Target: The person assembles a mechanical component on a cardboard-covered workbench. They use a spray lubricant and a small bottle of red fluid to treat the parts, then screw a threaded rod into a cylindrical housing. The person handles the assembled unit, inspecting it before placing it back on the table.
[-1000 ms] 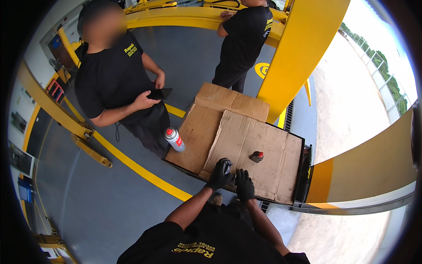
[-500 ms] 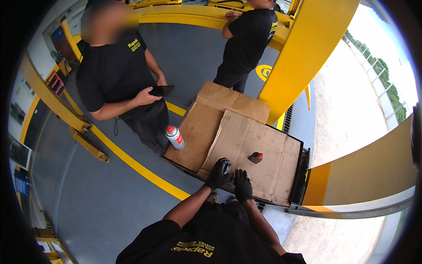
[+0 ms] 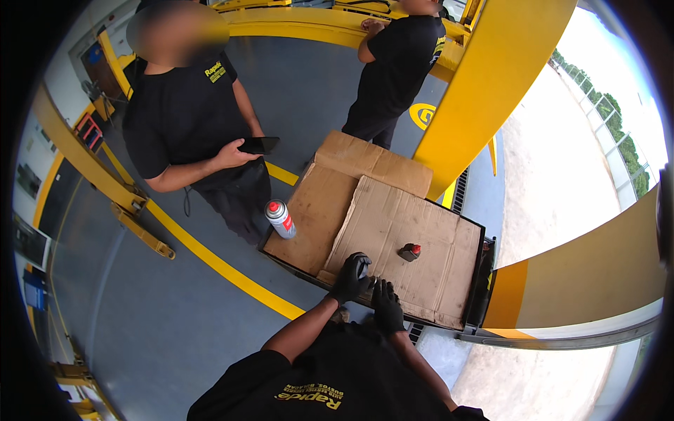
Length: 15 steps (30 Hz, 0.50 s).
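Both my hands wear black gloves and meet over the front edge of a cardboard sheet [image 3: 435, 231] on a dark-framed cart top. My left hand [image 3: 350, 278] is curled closed, its fingers bent inward. Close beside it, my right hand [image 3: 387, 303] has its fingers drawn together and pointing away from me. A tiny light glint shows between the fingertips; what they hold is too small to make out. Beyond my right hand stands a small dark bottle with a red cap [image 3: 408, 252]. A white and red spray can [image 3: 280, 220] with a red cap stands at the left edge.
A folded cardboard flap [image 3: 372, 163] lies at the cart's far side. One person [image 3: 186, 119] in black stands at the left, holding a dark tablet or phone [image 3: 260, 145]; another [image 3: 401, 67] stands farther back. A thick yellow post [image 3: 491, 91] rises behind the cart.
My right hand has shifted slightly down and its fingers have drawn closer to the left hand's fingertips. The left hand stays almost in place. The bottle and can have not moved.
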### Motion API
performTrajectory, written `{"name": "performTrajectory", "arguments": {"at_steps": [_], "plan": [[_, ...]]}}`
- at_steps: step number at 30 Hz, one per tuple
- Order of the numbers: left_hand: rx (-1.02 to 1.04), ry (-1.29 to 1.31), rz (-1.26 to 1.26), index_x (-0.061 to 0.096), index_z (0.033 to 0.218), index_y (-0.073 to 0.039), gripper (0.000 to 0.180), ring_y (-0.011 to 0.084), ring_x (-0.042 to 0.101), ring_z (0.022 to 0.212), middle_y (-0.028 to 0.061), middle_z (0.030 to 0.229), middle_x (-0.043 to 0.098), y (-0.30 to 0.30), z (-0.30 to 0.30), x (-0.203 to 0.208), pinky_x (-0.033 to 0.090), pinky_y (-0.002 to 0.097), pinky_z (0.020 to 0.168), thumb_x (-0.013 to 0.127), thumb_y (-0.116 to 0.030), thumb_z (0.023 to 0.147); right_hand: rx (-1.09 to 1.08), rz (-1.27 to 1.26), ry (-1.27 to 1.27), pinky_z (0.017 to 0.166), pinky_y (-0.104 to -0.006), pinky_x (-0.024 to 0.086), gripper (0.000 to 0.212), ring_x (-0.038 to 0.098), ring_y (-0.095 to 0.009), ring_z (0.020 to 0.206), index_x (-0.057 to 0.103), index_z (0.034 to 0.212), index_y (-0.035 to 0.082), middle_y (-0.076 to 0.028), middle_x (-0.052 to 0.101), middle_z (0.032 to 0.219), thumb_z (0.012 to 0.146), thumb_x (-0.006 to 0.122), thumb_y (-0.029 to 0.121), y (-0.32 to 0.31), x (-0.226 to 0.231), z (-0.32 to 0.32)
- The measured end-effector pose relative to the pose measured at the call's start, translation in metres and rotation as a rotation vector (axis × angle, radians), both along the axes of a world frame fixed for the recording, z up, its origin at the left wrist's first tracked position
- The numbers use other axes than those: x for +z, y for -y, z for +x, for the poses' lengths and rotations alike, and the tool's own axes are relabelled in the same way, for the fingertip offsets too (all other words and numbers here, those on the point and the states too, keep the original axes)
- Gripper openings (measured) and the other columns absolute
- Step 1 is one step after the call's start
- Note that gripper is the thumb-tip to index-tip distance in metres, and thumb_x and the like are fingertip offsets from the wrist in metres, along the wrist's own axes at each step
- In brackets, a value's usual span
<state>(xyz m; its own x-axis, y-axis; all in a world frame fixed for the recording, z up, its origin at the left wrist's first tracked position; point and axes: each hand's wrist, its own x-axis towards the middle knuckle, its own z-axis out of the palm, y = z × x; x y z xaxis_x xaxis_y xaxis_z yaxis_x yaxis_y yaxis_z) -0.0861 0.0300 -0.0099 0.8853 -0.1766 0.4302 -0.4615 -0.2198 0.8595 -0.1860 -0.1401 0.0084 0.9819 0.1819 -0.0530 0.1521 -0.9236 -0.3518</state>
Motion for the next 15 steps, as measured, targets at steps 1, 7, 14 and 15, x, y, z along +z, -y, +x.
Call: {"name": "performTrajectory", "arguments": {"at_steps": [1, 7, 14, 15], "plan": [[0.000, -0.001, 0.016, 0.059, 0.119, -0.004, 0.047, 0.0397, 0.060, 0.118, 0.0188, 0.121, 0.061, 0.001, -0.002, 0.001, 0.048, 0.0454, 0.106, 0.071, -0.001, 0.074, -0.005, -0.005, 0.028, 0.117, -0.0565, 0.043, 0.070, 0.038, -0.046, 0.153, 0.033, 0.161, 0.003, -0.028, 0.042, 0.162, 0.094, 0.055, 0.004, -0.003, 0.002, -0.008], [-0.022, -0.067, 0.040, 0.057, 0.120, -0.003, 0.047, 0.0403, 0.058, 0.123, 0.0197, 0.124, 0.059, 0.003, -0.002, 0.014, 0.046, 0.0461, 0.109, 0.068, 0.002, 0.074, -0.009, 0.060, -0.084, 0.119, -0.0561, 0.041, 0.070, 0.037, -0.045, 0.153, 0.035, 0.160, 0.005, -0.026, 0.043, 0.163, 0.093, 0.054, -0.001, 0.010, 0.009, 0.033], [-0.017, -0.027, 0.027, 0.057, 0.120, -0.003, 0.047, 0.0401, 0.058, 0.123, 0.0191, 0.123, 0.059, -0.001, -0.001, 0.006, 0.046, 0.0461, 0.109, 0.069, 0.002, 0.075, 0.025, -0.071, -0.061, 0.119, -0.0572, 0.040, 0.076, 0.037, -0.045, 0.154, 0.032, 0.162, 0.004, -0.026, 0.040, 0.164, 0.089, 0.051, -0.006, 0.002, 0.006, 0.006], [-0.013, -0.019, 0.028, 0.057, 0.120, -0.004, 0.047, 0.0402, 0.058, 0.123, 0.0190, 0.123, 0.059, 0.003, -0.001, 0.006, 0.046, 0.0462, 0.109, 0.069, 0.002, 0.075, 0.010, -0.011, -0.070, 0.119, -0.0564, 0.041, 0.076, 0.036, -0.045, 0.154, 0.032, 0.161, 0.004, -0.026, 0.041, 0.163, 0.088, 0.051, -0.007, 0.007, 0.008, 0.015]]}}
